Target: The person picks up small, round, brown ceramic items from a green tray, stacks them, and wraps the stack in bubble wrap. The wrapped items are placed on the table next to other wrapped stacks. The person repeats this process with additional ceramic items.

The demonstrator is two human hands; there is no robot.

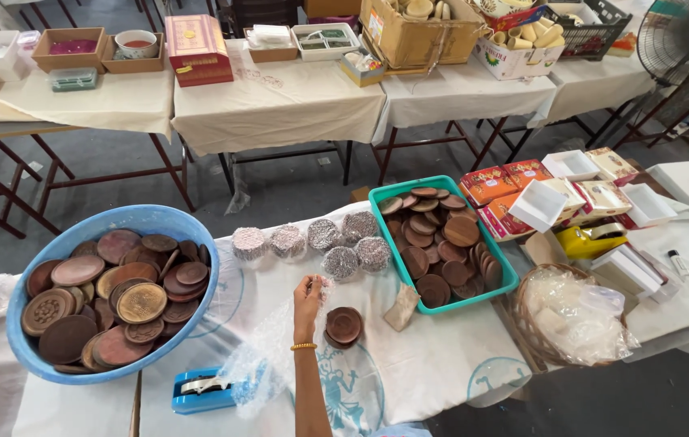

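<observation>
Head view shows one hand [309,295], which side I cannot tell, fingers pinched on a clear plastic bubble-wrap sheet [267,356] on the white-clothed table [441,364], just beside a small stack of brown round discs [343,325], between a blue basin [150,220] and a teal tray [385,198] of discs.
</observation>
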